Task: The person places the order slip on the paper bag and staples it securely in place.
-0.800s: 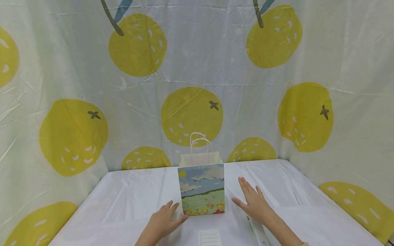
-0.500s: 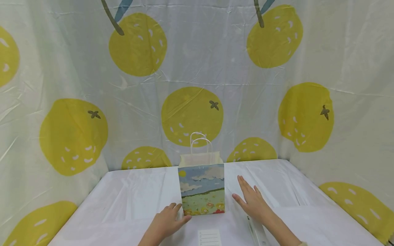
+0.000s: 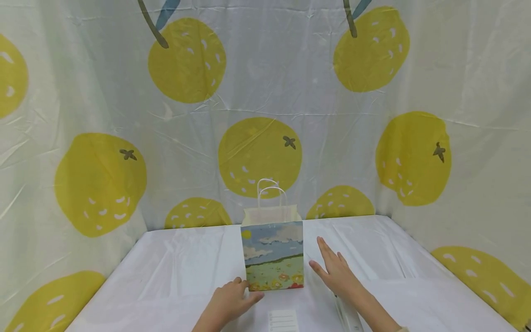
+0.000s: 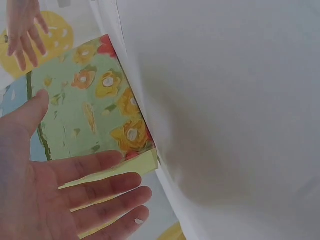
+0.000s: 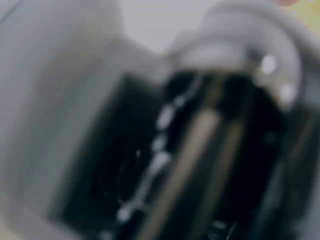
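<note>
A small paper gift bag [image 3: 274, 256], printed with sky, meadow and flowers, stands upright on the white-covered table with its two white handles up. My left hand [image 3: 230, 302] is at the bag's lower left corner, thumb in front of the printed face. In the left wrist view, that left hand [image 4: 85, 185] has its fingers straight along the flowered end of the bag [image 4: 90, 95]. To the right of the bag, my right hand [image 3: 337, 272] is held with straight fingers, apart from the bag and holding nothing. The right wrist view is blurred and dark, the hand mostly hidden there.
A small white lined card [image 3: 283, 320] lies in front of the bag. Below my right forearm is a long, clear and white object [image 3: 350, 316]. Behind the table [image 3: 195, 258] hangs a curtain [image 3: 315, 152] with yellow fruit prints.
My left hand has moved right, up to the bag's lower left corner. My right hand has shifted slightly left toward the bag. The bag stays in place.
</note>
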Demonstrator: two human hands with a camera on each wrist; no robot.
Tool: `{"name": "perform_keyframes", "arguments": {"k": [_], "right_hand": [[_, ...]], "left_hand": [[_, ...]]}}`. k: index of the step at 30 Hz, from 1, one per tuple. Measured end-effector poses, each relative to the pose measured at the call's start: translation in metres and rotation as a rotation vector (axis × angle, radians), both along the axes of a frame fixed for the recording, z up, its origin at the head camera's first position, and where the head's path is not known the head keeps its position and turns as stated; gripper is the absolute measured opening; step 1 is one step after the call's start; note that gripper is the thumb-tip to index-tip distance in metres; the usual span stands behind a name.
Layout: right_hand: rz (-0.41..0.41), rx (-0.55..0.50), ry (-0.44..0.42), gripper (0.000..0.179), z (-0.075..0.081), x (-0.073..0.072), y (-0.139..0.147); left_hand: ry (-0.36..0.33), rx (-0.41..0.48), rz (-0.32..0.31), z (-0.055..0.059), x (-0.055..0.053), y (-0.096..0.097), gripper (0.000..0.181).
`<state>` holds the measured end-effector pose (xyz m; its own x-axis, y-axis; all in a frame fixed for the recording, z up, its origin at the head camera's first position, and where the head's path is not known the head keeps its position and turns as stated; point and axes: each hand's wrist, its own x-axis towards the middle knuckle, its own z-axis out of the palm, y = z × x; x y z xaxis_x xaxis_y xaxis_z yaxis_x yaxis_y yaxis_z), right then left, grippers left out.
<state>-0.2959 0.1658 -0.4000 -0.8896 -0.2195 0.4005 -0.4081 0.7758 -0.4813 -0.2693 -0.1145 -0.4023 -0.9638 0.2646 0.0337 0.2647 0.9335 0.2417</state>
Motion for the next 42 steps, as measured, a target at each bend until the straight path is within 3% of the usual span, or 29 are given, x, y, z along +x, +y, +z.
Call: {"name": "perform_keyframes", "arguments": {"k": [6,18,30,42], "right_hand": [[0.006,-0.035,-0.009,0.069,0.004,0.001,-0.002],[0.018,-0.063,-0.018,0.069,0.010,0.001,-0.001],[0.028,-0.061,-0.003,0.068,0.023,0.002,-0.008],[0.042,-0.069,0.015,0.068,0.027,-0.002,-0.013]], "left_hand": [[0.002,-0.008,-0.012,0.000,-0.002,0.005,0.067],[0.050,0.017,-0.104,-0.005,-0.005,0.015,0.052],[0.047,-0.018,-0.114,0.001,-0.005,0.027,0.048],[0.051,-0.020,-0.158,-0.003,-0.007,0.036,0.042]]}}
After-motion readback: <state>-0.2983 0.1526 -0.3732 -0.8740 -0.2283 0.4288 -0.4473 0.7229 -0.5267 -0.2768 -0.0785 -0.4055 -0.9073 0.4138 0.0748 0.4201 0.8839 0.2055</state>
